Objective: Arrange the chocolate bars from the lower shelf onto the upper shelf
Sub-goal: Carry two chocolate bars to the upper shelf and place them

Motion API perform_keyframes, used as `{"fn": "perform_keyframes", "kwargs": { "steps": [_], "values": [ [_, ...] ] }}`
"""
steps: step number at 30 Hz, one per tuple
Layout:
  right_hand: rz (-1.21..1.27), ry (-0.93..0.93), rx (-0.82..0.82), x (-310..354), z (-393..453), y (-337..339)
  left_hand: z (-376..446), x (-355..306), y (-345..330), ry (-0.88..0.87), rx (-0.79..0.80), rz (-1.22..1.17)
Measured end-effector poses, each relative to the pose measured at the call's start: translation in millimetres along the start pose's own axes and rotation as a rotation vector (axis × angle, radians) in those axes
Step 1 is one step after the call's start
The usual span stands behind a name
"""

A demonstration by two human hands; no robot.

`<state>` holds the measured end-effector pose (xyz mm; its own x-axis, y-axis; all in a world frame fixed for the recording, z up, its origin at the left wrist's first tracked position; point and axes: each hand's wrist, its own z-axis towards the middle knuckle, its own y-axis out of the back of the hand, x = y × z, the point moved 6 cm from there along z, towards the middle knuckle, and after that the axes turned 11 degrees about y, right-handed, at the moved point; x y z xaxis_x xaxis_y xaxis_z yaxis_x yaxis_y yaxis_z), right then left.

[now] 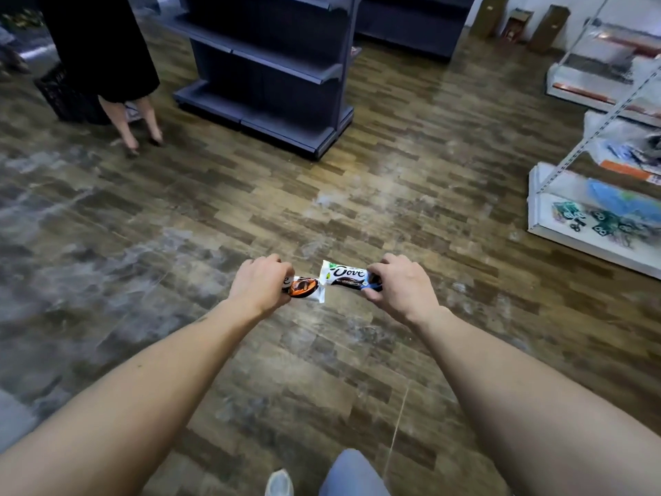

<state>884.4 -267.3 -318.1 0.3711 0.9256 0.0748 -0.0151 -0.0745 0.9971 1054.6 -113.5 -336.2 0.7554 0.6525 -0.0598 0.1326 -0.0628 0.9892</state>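
Each hand gripped a bar — left hand (259,282) on the orange bar (304,288), right hand (395,282) on the blue bar (345,277) — lying end to end, sideways.

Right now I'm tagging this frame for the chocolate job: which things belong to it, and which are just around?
Job:
left hand gripping the orange-marked bar
right hand gripping the Dove bar

Just around:
grey shelf unit
white shelf with packets
black crate
bystander

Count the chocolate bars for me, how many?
2: an orange-marked chocolate bar in the left hand, a Dove chocolate bar in the right hand. More may be hidden.
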Motion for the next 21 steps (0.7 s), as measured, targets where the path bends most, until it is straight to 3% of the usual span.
{"fn": "perform_keyframes", "kwargs": {
  "steps": [13, 21],
  "values": [
    [0.035, 0.044, -0.022, -115, 279, -3, 284, 33, 39, 0.040, -0.031, 0.023],
    [0.024, 0.129, -0.022, -155, 436, 13, 419, 61, 68, 0.100, -0.030, 0.012]
  ]
}}
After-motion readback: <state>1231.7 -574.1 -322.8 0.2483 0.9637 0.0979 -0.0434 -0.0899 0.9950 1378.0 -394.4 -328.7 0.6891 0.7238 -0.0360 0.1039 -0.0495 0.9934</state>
